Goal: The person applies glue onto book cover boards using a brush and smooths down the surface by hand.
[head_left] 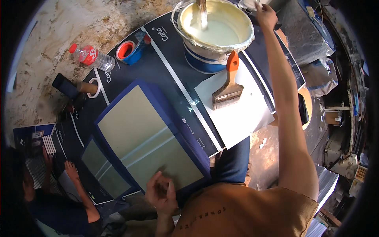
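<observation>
My left hand (161, 193) hovers by the near edge of a stack of blue-bordered sheets with a beige panel (138, 118); its fingers are loosely curled, thumb apart, holding nothing. My right arm stretches far to the upper right, where my right hand (267, 16) has bent fingers at a pale, translucent thing (248, 4) cut off by the top edge. What those fingers grip cannot be made out. Between my arms, a wide flat brush (229, 87) with an orange-tipped handle lies on white sheets (241, 122). Behind it stands a bucket (205, 63) of whitish paste with a stick (202, 15) in it.
A smaller blue-edged panel (104, 168) lies left of the stack. Farther left are tape rolls (126, 51), a clear bottle (92, 57), a white tape ring (94, 87) and a phone (66, 86). At lower left, another person's hand (72, 170) rests on the dark tabletop (158, 67).
</observation>
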`<state>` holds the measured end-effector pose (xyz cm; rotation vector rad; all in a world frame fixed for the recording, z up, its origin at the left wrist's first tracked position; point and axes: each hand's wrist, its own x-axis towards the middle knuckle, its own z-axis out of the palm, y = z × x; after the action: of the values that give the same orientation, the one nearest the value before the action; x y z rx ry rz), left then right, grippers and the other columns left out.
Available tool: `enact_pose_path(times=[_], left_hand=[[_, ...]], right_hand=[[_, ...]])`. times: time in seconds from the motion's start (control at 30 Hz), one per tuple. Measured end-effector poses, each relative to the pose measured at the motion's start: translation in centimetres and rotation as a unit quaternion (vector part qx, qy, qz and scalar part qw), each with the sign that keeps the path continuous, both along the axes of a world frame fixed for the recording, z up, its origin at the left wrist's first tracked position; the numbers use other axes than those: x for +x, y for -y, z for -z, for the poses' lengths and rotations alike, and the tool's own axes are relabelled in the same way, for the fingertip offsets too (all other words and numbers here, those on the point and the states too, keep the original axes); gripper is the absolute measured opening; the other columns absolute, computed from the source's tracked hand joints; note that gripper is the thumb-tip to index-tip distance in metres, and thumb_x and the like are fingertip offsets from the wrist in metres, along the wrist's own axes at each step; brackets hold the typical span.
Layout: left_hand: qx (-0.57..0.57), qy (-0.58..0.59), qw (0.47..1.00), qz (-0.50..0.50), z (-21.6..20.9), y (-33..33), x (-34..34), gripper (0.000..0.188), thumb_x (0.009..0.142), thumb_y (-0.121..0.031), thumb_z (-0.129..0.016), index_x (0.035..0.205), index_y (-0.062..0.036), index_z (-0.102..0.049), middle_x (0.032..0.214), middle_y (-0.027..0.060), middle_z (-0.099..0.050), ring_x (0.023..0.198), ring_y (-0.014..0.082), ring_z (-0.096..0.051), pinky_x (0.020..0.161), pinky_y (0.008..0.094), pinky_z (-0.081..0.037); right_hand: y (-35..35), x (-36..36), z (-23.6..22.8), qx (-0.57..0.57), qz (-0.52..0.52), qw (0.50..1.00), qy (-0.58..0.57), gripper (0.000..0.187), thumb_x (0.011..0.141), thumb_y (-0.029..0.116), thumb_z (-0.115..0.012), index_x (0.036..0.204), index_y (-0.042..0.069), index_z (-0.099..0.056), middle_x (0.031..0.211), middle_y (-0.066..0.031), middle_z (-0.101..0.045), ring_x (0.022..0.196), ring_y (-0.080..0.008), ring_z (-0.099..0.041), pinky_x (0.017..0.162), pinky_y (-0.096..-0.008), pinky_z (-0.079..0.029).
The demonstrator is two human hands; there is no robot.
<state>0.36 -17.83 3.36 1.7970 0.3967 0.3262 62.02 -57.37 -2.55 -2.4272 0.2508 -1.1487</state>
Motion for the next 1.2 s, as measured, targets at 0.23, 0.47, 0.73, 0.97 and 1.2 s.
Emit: enact_pose_path(times=[0.23, 0.47, 0.73, 0.97, 1.2], left_hand=[[0.014, 0.045, 0.999, 0.005, 0.1, 0.0, -0.2, 0.04, 0.089, -0.002, -0.063, 0.127, 0.0035, -0.053, 0.083, 0.0059, -0.061, 0.069, 0.0086, -0.052, 0.065, 0.0229, -0.042], [0.023, 0.086, 0.996, 0.022, 0.8, 0.3, -0.4, 0.037, 0.09, -0.001, -0.063, 0.126, 0.0021, -0.054, 0.084, 0.0039, -0.06, 0.069, 0.0076, -0.049, 0.064, 0.0228, -0.041], [0.113, 0.096, 0.989, 0.015, 0.0, 0.5, -0.8, 0.039, 0.084, -0.001, -0.067, 0.123, 0.0009, -0.058, 0.085, 0.0057, -0.061, 0.065, 0.0119, -0.048, 0.059, 0.0261, -0.041], [0.134, 0.124, 0.983, 0.023, -0.3, 0.0, -0.9, 0.04, 0.084, -0.001, -0.067, 0.123, 0.0008, -0.058, 0.085, 0.0068, -0.061, 0.063, 0.0138, -0.048, 0.058, 0.0275, -0.041], [0.128, 0.132, 0.983, 0.03, -0.4, 0.0, -0.7, 0.041, 0.082, 0.0, -0.067, 0.123, 0.001, -0.058, 0.084, 0.0068, -0.061, 0.062, 0.014, -0.047, 0.057, 0.0276, -0.04]], right_hand=[[-8.3, -30.1, -5.5, 0.275, -0.247, 0.929, 0.023, 0.04, 0.098, 0.036, -0.057, 0.08, 0.001, -0.066, 0.072, -0.0008, -0.057, 0.067, -0.0082, -0.047, 0.06, -0.0242, -0.036], [-11.6, -34.1, -10.8, 0.262, -0.246, 0.933, 0.029, 0.034, 0.091, 0.029, -0.073, 0.078, -0.002, -0.066, 0.06, 0.0018, -0.05, 0.059, -0.0041, -0.043, 0.052, -0.023, -0.034], [-14.7, -38.8, -9.6, 0.072, -0.268, 0.942, -0.186, 0.068, 0.075, 0.057, -0.079, 0.093, -0.008, -0.07, 0.085, -0.0214, -0.072, 0.078, -0.0304, -0.072, 0.072, -0.0379, -0.055], [-18.0, -37.6, -5.8, 0.07, -0.253, 0.925, -0.273, 0.058, 0.075, 0.051, -0.079, 0.098, -0.002, -0.072, 0.088, -0.0224, -0.07, 0.082, -0.0349, -0.071, 0.074, -0.0419, -0.055], [-17.0, -36.4, -3.2, 0.043, -0.229, 0.942, -0.242, 0.037, 0.081, 0.038, -0.074, 0.081, 0.001, -0.066, 0.076, -0.0213, -0.067, 0.072, -0.0376, -0.068, 0.067, -0.045, -0.053]])
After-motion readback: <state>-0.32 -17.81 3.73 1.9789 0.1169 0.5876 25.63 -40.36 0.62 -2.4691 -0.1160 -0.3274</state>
